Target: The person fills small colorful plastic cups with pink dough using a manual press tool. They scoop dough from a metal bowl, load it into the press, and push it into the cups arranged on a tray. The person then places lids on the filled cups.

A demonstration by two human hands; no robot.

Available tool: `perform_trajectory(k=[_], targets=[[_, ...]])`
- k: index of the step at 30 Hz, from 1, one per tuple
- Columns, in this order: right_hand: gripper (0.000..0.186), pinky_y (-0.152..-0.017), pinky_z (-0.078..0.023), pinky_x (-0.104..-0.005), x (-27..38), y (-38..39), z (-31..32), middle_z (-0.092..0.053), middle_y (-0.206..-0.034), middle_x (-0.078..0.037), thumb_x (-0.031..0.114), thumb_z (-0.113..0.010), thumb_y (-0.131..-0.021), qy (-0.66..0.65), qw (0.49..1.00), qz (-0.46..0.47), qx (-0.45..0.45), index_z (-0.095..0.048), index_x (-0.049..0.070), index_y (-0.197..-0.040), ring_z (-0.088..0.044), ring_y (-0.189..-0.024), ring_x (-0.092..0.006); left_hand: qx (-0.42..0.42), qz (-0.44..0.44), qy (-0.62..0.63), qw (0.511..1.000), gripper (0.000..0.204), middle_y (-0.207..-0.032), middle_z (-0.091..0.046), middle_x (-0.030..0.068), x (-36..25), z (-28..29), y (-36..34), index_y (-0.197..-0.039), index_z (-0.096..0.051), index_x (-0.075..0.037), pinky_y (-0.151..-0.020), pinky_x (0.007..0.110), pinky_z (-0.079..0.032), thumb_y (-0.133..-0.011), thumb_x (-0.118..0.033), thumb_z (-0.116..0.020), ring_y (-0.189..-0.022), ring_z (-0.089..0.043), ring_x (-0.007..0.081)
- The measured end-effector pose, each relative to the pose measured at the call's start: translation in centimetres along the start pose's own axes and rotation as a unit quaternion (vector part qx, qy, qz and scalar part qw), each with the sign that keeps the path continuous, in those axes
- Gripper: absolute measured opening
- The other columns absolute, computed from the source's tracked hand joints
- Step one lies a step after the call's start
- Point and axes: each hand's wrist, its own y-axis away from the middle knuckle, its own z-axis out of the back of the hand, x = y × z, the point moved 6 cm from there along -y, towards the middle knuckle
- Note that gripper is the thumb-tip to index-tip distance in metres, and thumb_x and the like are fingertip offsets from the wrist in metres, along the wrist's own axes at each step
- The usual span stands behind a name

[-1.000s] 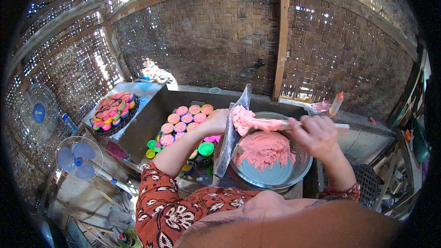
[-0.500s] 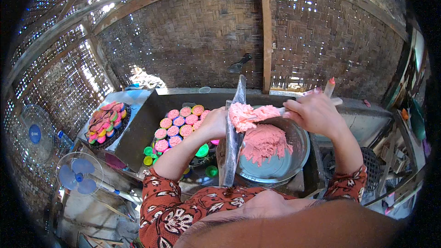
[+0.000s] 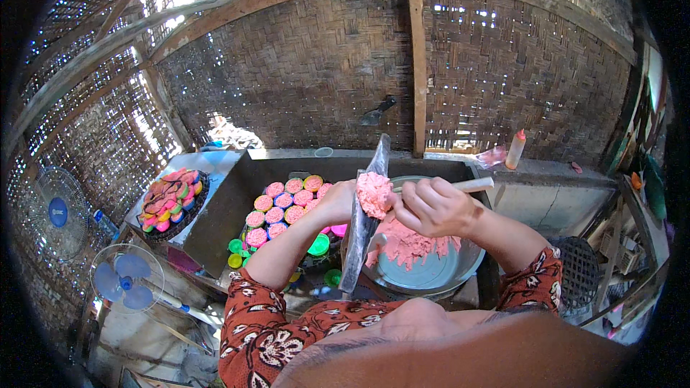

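Observation:
A long grey board [image 3: 359, 244] stands tilted above the work area, and my left hand [image 3: 336, 202] grips its left side, the fingers partly hidden behind it. On the board's right face sits a lump of soft pink dough [image 3: 374, 194]. My right hand [image 3: 437, 205] is closed around a spatula with a pale handle [image 3: 474, 185]; its blade end is mostly hidden by my fingers and the lump. Under my right hand, a wide grey-blue basin [image 3: 471, 262] holds a mound of the same pink dough [image 3: 413, 242].
Left of the board, several small colourful cups topped with pink [image 3: 293, 214] stand packed together near green cups [image 3: 318, 245]. A tray of colourful pieces [image 3: 171, 201] lies farther left, beside two fans [image 3: 126, 280]. A red-tipped bottle [image 3: 515, 149] stands on the back ledge.
My right hand has moved left and lower, bringing the spatula up to the board. Dough that stretched along the blade is now a rounder lump on the board, which has shifted slightly.

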Motion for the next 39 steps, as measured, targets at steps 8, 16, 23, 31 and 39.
perform_trajectory(k=[8,16,23,31,39], targets=[[0.026,-0.057,-0.041,-0.0252,-6.6,8.3,4.9,-0.058,-0.079,-0.001,0.011,-0.071,-0.069,-0.054,0.94,-0.328,-0.073,-0.06,0.008,-0.093,-0.055,-0.067,-0.0116,-0.034,-0.034,-0.05,0.998,0.043,-0.091,-0.06,0.0061,4.1,3.1,-1.3,-0.096,-0.059,-0.01,-0.082,0.031,-0.045,-0.064,-0.033,-0.076,-0.088,-0.057,0.0204],[0.016,-0.061,-0.044,-0.0208,0.6,9.9,-7.6,-0.059,-0.077,0.001,0.011,-0.065,-0.08,-0.557,0.495,-0.641,-0.186,-0.061,0.001,-0.092,-0.053,-0.068,-0.0043,-0.147,-0.024,0.251,0.956,0.035,-0.1,-0.061,0.0157,-0.5,0.6,-5.2,-0.101,-0.059,-0.007,-0.079,0.035,-0.047,-0.074,-0.03,-0.06,-0.094,-0.059,0.0295],[0.015,-0.058,-0.047,-0.0228,1.0,16.9,-6.7,-0.064,-0.072,-0.005,0.01,-0.07,-0.073,-0.402,0.592,-0.689,-0.117,-0.064,0.001,-0.084,-0.058,-0.061,-0.0088,-0.229,-0.083,0.176,0.954,0.028,-0.094,-0.064,0.0076,4.1,1.5,-6.0,-0.097,-0.062,-0.01,-0.079,0.032,-0.046,-0.072,-0.023,-0.062,-0.086,-0.061,0.0225],[0.022,-0.05,-0.044,-0.0314,-0.7,9.0,-4.8,-0.057,-0.063,-0.007,0.012,-0.072,-0.067,-0.193,0.851,-0.483,-0.067,-0.062,0.005,-0.085,-0.056,-0.054,-0.0223,-0.146,-0.042,0.132,0.98,0.03,-0.109,-0.06,0.0108,7.9,-3.2,-8.6,-0.11,-0.056,-0.003,-0.084,0.032,-0.046,-0.083,-0.012,-0.047,-0.096,-0.059,0.0206],[0.014,-0.049,-0.043,-0.0253,-1.2,13.9,-7.4,-0.06,-0.064,-0.007,0.013,-0.07,-0.072,-0.346,0.686,-0.636,-0.072,-0.063,0.003,-0.08,-0.056,-0.054,-0.0121,-0.095,-0.088,0.225,0.966,0.03,-0.1,-0.061,0.008,6.6,-3.9,-8.7,-0.108,-0.056,-0.003,-0.08,0.033,-0.048,-0.079,-0.012,-0.057,-0.088,-0.06,0.0192]])
